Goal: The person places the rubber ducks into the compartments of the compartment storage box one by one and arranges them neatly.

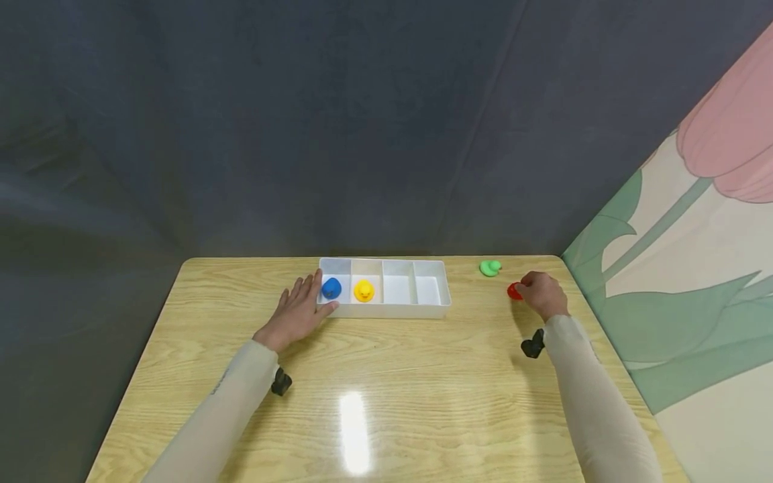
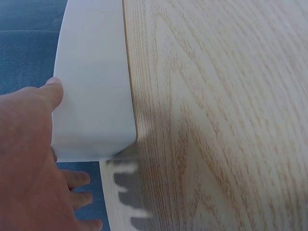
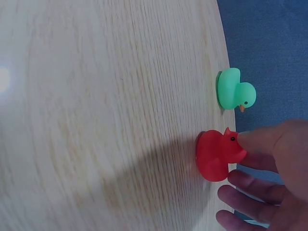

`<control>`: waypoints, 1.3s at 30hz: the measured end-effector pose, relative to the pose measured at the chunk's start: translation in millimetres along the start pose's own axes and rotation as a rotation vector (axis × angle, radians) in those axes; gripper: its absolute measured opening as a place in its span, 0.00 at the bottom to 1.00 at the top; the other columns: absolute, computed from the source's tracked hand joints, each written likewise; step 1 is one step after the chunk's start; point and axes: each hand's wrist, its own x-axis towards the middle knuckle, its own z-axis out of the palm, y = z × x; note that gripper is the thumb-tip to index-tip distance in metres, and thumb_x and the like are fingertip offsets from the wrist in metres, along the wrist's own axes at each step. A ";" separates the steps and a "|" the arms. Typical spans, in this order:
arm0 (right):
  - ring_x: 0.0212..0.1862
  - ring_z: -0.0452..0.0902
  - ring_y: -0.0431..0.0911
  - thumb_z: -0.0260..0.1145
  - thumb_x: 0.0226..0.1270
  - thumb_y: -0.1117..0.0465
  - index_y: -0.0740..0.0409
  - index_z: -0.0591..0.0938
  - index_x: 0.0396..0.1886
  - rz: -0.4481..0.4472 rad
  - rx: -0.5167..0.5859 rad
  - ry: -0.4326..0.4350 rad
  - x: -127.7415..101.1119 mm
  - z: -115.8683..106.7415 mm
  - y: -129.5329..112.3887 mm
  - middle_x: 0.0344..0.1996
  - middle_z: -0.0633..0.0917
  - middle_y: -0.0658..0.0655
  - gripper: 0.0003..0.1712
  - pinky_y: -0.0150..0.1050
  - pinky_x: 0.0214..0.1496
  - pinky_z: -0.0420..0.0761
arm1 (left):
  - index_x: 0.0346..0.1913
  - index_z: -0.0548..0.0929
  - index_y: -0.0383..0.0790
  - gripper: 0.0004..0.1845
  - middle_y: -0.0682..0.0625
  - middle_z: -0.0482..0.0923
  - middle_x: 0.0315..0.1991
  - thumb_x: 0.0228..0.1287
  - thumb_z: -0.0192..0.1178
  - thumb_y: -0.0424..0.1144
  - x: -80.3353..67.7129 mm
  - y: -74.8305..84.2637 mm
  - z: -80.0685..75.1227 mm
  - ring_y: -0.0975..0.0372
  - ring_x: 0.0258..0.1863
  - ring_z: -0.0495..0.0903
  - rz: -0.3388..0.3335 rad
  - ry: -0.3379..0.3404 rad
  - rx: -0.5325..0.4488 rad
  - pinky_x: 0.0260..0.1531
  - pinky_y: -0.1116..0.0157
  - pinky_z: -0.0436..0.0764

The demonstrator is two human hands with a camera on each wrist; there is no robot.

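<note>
In the head view, my left hand (image 1: 296, 315) rests against the left end of a white divided box (image 1: 386, 311). Its fingers are straight and spread, and the thumb touches the box's front rim, also seen in the left wrist view. A blue rubber duck (image 1: 331, 288) sits in the leftmost compartment, with a yellow rubber duck (image 1: 364, 290) in the one beside it. Far to the right, my right hand (image 1: 543, 295) pinches a red rubber duck (image 3: 214, 156) by its head with thumb and fingers, low at the tabletop. Behind it stands a green rubber duck (image 3: 232, 91).
The wooden table (image 1: 423, 376) ends at a dark curtain (image 1: 362, 134) behind the box. A flower-patterned panel (image 1: 682, 268) borders the right side. The box's two right compartments show bare floors.
</note>
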 end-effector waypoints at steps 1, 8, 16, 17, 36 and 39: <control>0.40 0.83 0.59 0.58 0.72 0.53 0.66 0.82 0.50 0.000 -0.003 -0.002 -0.2 0.1 -0.5 0.46 0.87 0.69 0.21 0.46 0.33 0.79 | 0.79 0.29 0.48 0.47 0.38 0.34 0.82 0.73 0.39 0.67 0.3 -0.1 0.2 0.42 0.81 0.35 -0.001 -0.001 0.001 0.77 0.37 0.38; 0.46 0.83 0.64 0.59 0.71 0.53 0.67 0.80 0.55 -0.006 -0.004 -0.009 -0.7 2.2 -2.5 0.50 0.84 0.72 0.23 0.52 0.38 0.81 | 0.80 0.30 0.46 0.47 0.36 0.36 0.81 0.74 0.39 0.67 2.3 -1.1 1.7 0.40 0.80 0.37 0.002 0.004 0.027 0.76 0.36 0.39; 0.44 0.84 0.62 0.61 0.70 0.53 0.70 0.78 0.57 0.020 0.049 -0.013 -1.5 4.8 0.2 0.49 0.84 0.74 0.26 0.49 0.40 0.82 | 0.80 0.30 0.46 0.48 0.37 0.38 0.81 0.73 0.41 0.66 1.9 -0.5 2.4 0.40 0.81 0.36 -0.013 -0.007 0.011 0.76 0.36 0.39; 0.44 0.84 0.61 0.61 0.71 0.53 0.70 0.78 0.57 0.025 0.049 -0.016 -1.4 5.1 0.9 0.49 0.84 0.74 0.26 0.49 0.41 0.82 | 0.80 0.31 0.46 0.48 0.37 0.38 0.81 0.73 0.41 0.66 1.7 -0.5 2.3 0.40 0.80 0.37 -0.014 -0.005 0.011 0.76 0.36 0.39; 0.44 0.83 0.60 0.60 0.71 0.49 0.65 0.77 0.58 0.029 0.032 -0.044 -6.9 -3.4 -0.7 0.51 0.84 0.71 0.26 0.42 0.32 0.78 | 0.80 0.31 0.46 0.47 0.38 0.34 0.81 0.73 0.40 0.67 1.6 0.8 -1.0 0.42 0.81 0.34 -0.011 0.000 0.037 0.77 0.38 0.37; 0.44 0.82 0.61 0.61 0.71 0.50 0.66 0.77 0.57 0.011 0.029 -0.027 -8.3 -6.6 -3.9 0.52 0.83 0.72 0.26 0.43 0.33 0.79 | 0.80 0.31 0.47 0.47 0.39 0.31 0.82 0.73 0.40 0.67 1.2 0.6 -1.1 0.42 0.81 0.33 -0.010 0.002 0.042 0.77 0.38 0.37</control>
